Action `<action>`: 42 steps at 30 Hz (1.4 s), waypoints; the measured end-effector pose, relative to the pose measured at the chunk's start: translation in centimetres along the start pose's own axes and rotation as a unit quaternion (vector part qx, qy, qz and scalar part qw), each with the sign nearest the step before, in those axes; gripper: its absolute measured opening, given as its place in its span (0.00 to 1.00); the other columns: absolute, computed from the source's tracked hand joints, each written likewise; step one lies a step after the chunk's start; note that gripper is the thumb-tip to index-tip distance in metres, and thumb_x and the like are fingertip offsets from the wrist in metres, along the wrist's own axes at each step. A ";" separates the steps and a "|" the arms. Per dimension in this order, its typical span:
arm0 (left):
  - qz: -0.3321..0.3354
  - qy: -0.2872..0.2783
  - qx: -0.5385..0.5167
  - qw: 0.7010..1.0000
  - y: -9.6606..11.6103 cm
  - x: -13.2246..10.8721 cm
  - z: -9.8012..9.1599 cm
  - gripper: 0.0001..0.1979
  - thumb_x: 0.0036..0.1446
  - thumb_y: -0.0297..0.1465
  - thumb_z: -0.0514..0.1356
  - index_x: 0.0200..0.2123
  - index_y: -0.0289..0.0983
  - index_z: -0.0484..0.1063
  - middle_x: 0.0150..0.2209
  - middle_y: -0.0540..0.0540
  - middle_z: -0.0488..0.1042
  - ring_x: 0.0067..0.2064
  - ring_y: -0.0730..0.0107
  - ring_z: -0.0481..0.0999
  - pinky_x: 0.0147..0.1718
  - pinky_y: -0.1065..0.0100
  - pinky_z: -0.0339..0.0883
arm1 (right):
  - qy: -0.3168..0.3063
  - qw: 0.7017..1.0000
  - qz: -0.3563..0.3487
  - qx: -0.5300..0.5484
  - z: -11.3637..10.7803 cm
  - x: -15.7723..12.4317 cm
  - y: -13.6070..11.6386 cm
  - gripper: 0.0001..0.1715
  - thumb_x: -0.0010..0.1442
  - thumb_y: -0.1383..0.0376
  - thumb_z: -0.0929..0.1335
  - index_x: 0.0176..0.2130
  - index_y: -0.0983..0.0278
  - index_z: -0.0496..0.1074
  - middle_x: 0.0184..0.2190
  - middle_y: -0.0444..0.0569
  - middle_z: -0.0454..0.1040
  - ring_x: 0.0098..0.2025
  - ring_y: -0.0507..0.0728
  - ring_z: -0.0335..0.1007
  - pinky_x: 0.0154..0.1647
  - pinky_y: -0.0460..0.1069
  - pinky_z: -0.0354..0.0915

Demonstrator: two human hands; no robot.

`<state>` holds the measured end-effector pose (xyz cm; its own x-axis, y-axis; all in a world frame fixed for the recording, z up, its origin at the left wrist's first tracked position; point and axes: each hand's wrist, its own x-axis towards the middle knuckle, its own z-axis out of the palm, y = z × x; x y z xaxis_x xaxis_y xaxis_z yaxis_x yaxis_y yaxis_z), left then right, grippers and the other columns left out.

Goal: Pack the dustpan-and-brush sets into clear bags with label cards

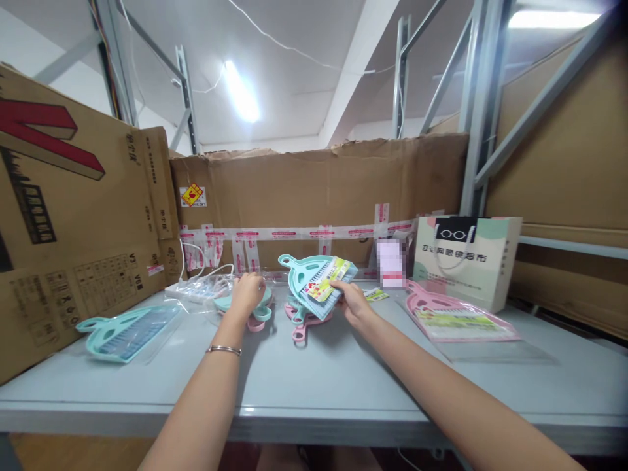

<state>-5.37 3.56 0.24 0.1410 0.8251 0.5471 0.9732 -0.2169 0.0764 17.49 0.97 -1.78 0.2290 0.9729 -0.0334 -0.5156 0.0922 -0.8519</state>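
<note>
My right hand grips a teal dustpan-and-brush set by its brush side, with the thumb on the yellow-green label card. The set is tilted above a small pile where a pink dustpan shows underneath. Left of it, my left hand is over a second pile of teal dustpans with some pink below. Its fingers are curled down among clear plastic film; their tips are hidden, so what they pinch cannot be made out.
A bagged teal dustpan set lies at the left, a bagged pink dustpan set at the right. Behind stand a phone-like screen, a paper shopping bag and a long carton. Another carton borders the table's left side.
</note>
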 end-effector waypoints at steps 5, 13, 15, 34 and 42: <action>-0.052 0.079 -0.016 0.995 -0.4 0.1 -0.3 0.08 0.54 0.29 0.52 0.31 0.37 0.71 0.36 0.41 0.73 0.40 0.58 0.71 0.37 0.64 0.59 | -0.040 0.999 0.025 -0.024 0.1 -0.4 -0.2 0.09 0.45 0.73 0.66 0.32 0.68 0.69 0.23 0.48 0.76 0.25 0.55 0.73 0.26 0.48 0.70; -0.028 0.121 -0.084 0.989 0.4 -0.3 -0.4 0.06 0.54 0.27 0.51 0.31 0.36 0.68 0.34 0.42 0.72 0.38 0.62 0.70 0.38 0.65 0.59 | -0.067 0.995 0.004 -0.071 0.4 -0.9 0.4 0.11 0.45 0.75 0.65 0.33 0.67 0.69 0.25 0.47 0.77 0.28 0.54 0.75 0.28 0.47 0.71; 0.041 0.117 -0.119 0.985 1.2 -0.3 -0.1 0.05 0.54 0.26 0.51 0.29 0.36 0.67 0.32 0.44 0.71 0.37 0.64 0.69 0.38 0.65 0.60 | -0.059 0.997 0.020 -0.051 0.4 -0.6 0.7 0.10 0.46 0.74 0.66 0.33 0.67 0.69 0.24 0.47 0.77 0.27 0.55 0.74 0.27 0.48 0.71; -0.046 0.205 -0.483 0.850 5.3 -1.3 -0.9 0.26 0.50 0.39 0.61 0.51 0.39 0.60 0.59 0.38 0.54 0.58 0.58 0.58 0.54 0.60 0.54 | -0.024 0.990 0.036 0.132 0.9 -0.5 1.0 0.07 0.53 0.76 0.65 0.31 0.66 0.70 0.24 0.45 0.77 0.26 0.51 0.74 0.28 0.43 0.71; -0.116 -0.155 -0.719 0.667 7.1 -2.1 -0.3 0.21 0.48 0.35 0.64 0.44 0.35 0.64 0.45 0.39 0.71 0.41 0.67 0.74 0.39 0.67 0.69 | -0.016 0.988 0.026 0.149 1.0 -0.3 1.8 0.07 0.53 0.76 0.65 0.31 0.65 0.68 0.24 0.45 0.77 0.26 0.51 0.74 0.28 0.44 0.71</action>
<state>1.20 0.11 -0.10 0.2648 0.9436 0.1990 -0.1738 -0.1563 0.9723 15.65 1.04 -2.77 0.1717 0.9837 -0.0528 -0.7473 0.0952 -0.6577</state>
